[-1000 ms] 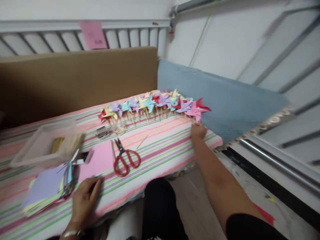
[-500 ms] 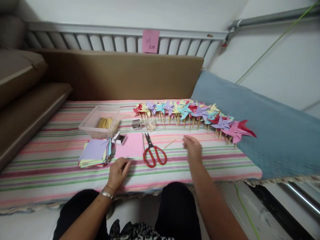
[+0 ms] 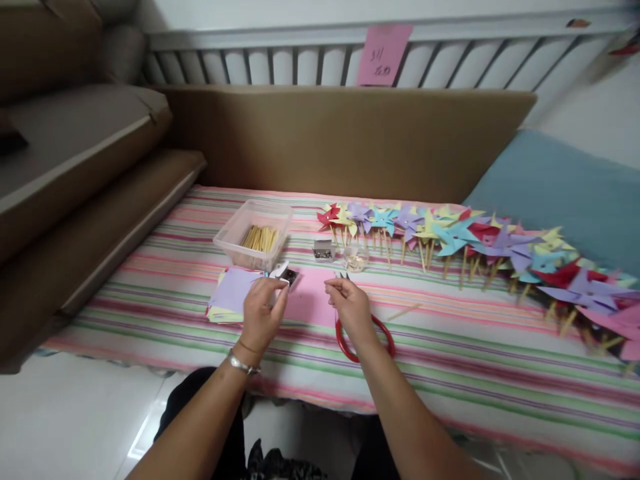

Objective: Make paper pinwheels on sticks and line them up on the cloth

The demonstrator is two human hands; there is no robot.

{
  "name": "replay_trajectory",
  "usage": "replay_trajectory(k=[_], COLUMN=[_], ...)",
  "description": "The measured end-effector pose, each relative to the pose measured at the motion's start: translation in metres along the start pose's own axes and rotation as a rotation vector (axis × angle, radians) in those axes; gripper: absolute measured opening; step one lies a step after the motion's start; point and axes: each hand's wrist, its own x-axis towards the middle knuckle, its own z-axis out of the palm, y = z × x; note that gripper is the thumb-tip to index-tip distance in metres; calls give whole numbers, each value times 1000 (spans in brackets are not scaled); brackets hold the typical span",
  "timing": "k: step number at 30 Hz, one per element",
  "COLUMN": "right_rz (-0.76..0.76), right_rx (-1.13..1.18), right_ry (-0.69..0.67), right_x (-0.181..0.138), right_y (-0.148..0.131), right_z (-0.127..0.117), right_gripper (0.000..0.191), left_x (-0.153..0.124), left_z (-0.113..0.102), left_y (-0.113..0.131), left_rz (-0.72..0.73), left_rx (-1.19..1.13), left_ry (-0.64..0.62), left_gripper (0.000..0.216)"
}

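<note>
My left hand (image 3: 263, 310) hovers over the near edge of a pink paper sheet (image 3: 313, 300). Its fingers are curled in a pinch beside a small open box (image 3: 289, 275). My right hand (image 3: 350, 307) is at the sheet's right side, thumb and fingers pinched together; what they hold is too small to make out. Red-handled scissors (image 3: 367, 341) lie under my right wrist, partly hidden. A stack of coloured paper squares, purple on top (image 3: 233, 293), lies left of my left hand.
A clear plastic tub of wooden sticks (image 3: 253, 233) stands behind the stack. A small metal box (image 3: 323, 251) and a little clear dish (image 3: 356, 259) sit behind the pink sheet. A row of paper pinwheels (image 3: 450, 237) runs to the right. A loose stick (image 3: 405, 311) lies on the striped cloth (image 3: 450, 373).
My right hand has come back from the pinwheels at the right to the pink sheet. My left hand has lifted off the cloth and closed into a pinch. The view swung left.
</note>
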Motion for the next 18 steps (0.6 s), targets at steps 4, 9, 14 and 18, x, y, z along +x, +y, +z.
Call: replay_trajectory(k=[4, 9, 14, 18], right_rz=[17, -32, -67, -63], right_rx=[5, -12, -21, 2], right_ry=[19, -44, -46, -31], right_x=[0, -5, -7, -3], right_y=[0, -5, -2, 1], right_z=[-2, 1, -2, -2], right_gripper=[21, 19, 18, 19], left_x=[-9, -28, -31, -31], left_z=[-29, -35, -25, -27], left_y=[-36, -64, -71, -75], left_rz=[-183, -352, -393, -360], left_rx=[359, 574, 593, 516], left_ry=[-38, -211, -189, -147], left_gripper=[31, 59, 60, 51])
